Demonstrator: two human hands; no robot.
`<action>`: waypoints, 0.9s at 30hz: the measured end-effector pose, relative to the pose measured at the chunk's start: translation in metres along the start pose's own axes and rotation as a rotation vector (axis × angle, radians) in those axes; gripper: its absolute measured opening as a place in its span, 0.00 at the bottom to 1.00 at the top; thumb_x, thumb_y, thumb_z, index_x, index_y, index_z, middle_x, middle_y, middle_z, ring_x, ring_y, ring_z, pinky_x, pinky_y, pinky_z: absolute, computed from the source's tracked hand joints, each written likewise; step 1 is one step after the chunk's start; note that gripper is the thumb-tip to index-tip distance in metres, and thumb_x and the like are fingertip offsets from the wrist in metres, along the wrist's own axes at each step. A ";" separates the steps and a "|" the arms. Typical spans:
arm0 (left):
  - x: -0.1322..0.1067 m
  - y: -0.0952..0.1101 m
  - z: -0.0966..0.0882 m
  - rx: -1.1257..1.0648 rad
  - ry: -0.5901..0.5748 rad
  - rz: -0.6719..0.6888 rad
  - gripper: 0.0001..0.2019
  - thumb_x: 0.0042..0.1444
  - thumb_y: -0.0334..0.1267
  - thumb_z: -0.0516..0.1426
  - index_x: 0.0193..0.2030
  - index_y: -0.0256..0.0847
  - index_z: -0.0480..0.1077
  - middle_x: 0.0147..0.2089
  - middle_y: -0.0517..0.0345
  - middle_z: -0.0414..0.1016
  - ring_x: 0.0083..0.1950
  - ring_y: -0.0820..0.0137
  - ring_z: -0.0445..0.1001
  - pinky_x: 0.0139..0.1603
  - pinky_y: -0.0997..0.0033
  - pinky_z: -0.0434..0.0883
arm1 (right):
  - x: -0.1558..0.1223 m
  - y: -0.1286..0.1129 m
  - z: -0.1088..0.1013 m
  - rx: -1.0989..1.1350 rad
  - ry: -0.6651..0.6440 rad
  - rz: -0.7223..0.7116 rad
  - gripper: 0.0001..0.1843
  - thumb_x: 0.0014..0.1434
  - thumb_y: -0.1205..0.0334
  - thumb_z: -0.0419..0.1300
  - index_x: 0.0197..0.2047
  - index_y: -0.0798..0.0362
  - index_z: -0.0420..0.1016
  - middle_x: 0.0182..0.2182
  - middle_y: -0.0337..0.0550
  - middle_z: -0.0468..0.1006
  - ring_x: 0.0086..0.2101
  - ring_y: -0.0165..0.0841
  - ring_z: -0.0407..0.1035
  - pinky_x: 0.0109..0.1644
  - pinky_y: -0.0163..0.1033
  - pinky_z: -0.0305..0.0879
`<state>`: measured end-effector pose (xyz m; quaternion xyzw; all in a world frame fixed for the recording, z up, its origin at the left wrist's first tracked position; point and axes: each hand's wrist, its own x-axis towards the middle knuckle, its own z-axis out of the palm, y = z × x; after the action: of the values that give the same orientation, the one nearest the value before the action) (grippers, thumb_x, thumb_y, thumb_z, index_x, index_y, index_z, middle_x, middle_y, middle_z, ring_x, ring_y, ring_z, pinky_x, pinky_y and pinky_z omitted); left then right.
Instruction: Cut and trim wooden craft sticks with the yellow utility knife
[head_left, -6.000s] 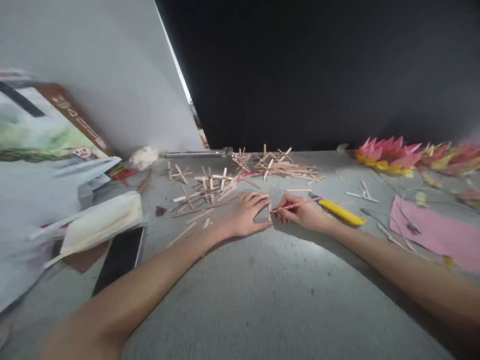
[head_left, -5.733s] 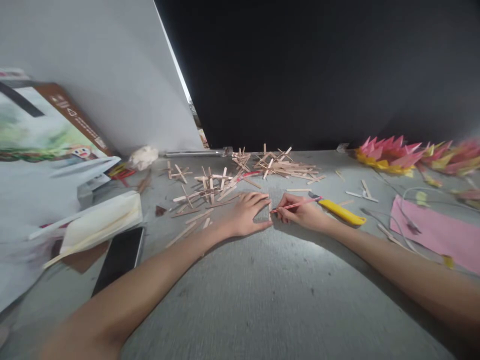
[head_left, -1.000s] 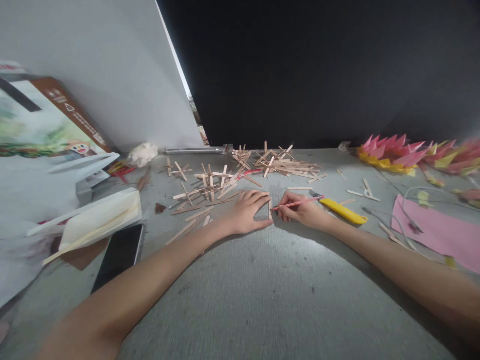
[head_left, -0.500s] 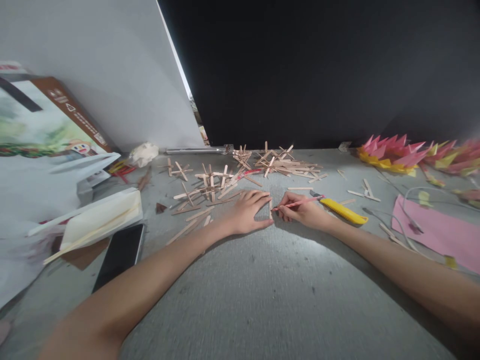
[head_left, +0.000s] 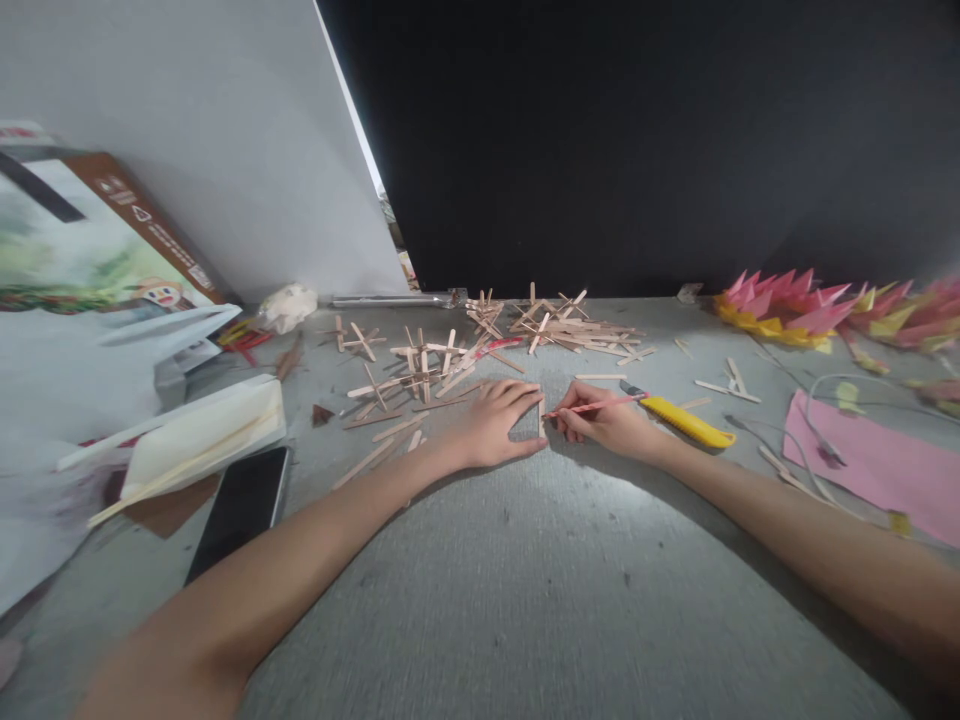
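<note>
My left hand (head_left: 495, 425) lies on the grey table (head_left: 525, 580), thumb and fingers pinning a short wooden stick (head_left: 541, 420) upright between them. My right hand (head_left: 607, 420) is closed on a thin pink pencil (head_left: 600, 405), and the pencil's tip touches that stick. Behind both hands lies a heap of wooden craft sticks (head_left: 555, 330), several of them joined into crosses (head_left: 420, 365).
A yellow utility knife (head_left: 686, 422) lies just right of my right hand. Pink paper (head_left: 870, 460) and a white cable (head_left: 825, 385) are at right, with folded pink and yellow paper flowers (head_left: 780, 305) behind. A black phone (head_left: 236, 510), a notebook (head_left: 195, 440) and a printed box (head_left: 82, 250) stand at left.
Both hands stay in the same place, with the pencil tip at the stick. The view has shifted only slightly.
</note>
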<state>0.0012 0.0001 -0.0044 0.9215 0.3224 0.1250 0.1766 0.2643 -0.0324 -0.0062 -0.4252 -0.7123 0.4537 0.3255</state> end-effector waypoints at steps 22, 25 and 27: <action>0.000 0.003 -0.002 -0.011 0.017 0.008 0.37 0.69 0.65 0.57 0.78 0.49 0.65 0.77 0.44 0.67 0.77 0.44 0.61 0.78 0.37 0.60 | 0.000 0.001 0.000 -0.025 -0.043 -0.013 0.18 0.71 0.44 0.63 0.37 0.48 0.72 0.31 0.42 0.83 0.29 0.32 0.74 0.33 0.38 0.70; 0.000 0.003 -0.002 -0.001 0.011 0.011 0.37 0.69 0.65 0.56 0.78 0.47 0.65 0.77 0.43 0.66 0.78 0.44 0.60 0.78 0.38 0.60 | -0.001 0.001 -0.001 -0.016 -0.044 -0.014 0.17 0.71 0.44 0.63 0.37 0.48 0.72 0.32 0.43 0.83 0.29 0.32 0.74 0.33 0.38 0.70; 0.000 0.003 -0.003 0.005 0.014 0.014 0.37 0.69 0.65 0.56 0.78 0.47 0.65 0.77 0.43 0.67 0.78 0.44 0.60 0.78 0.38 0.59 | -0.001 0.000 -0.001 -0.014 -0.043 -0.016 0.17 0.71 0.45 0.64 0.37 0.48 0.72 0.32 0.43 0.83 0.29 0.32 0.74 0.33 0.38 0.70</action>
<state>0.0021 -0.0016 -0.0004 0.9234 0.3174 0.1317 0.1710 0.2654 -0.0329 -0.0063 -0.4119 -0.7258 0.4549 0.3108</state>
